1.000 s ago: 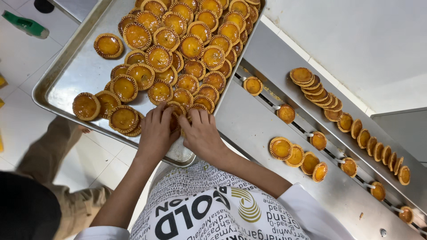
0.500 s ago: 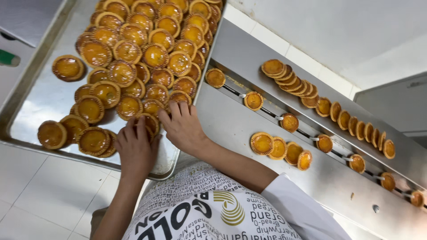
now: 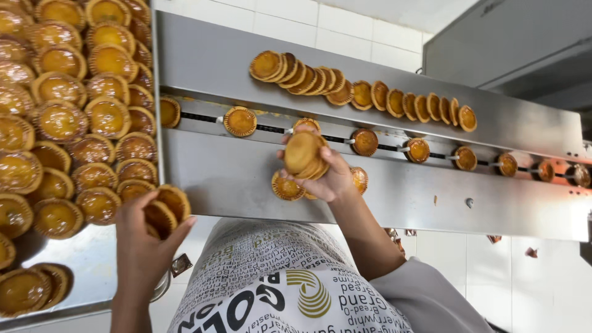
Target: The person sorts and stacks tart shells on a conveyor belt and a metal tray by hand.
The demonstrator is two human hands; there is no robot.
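The left hand (image 3: pixel 145 246) is closed around a few tarts (image 3: pixel 165 209) at the near right corner of the tray (image 3: pixel 80 296), fingers curled over their rims. The tray is steel and crowded with golden tarts packed edge to edge and partly overlapping.

The right hand (image 3: pixel 327 176) is clamped on a small stack of tarts (image 3: pixel 305 154), held tilted just above the steel conveyor (image 3: pixel 394 191). One tart (image 3: pixel 287 187) lies on the conveyor touching the lower side of this hand, and another (image 3: pixel 359 179) peeks out just beyond the knuckles.

Along the conveyor's slot (image 3: pixel 271 128), single tarts sit spaced apart, one after another towards the far right. On the ledge (image 3: pixel 216 55) behind the slot, a long row of tarts (image 3: pixel 364 94) leans overlapped like fallen dominoes. A printed apron (image 3: pixel 277 290) fills the lower middle, with white wall tiles (image 3: pixel 333 18) behind the machine.
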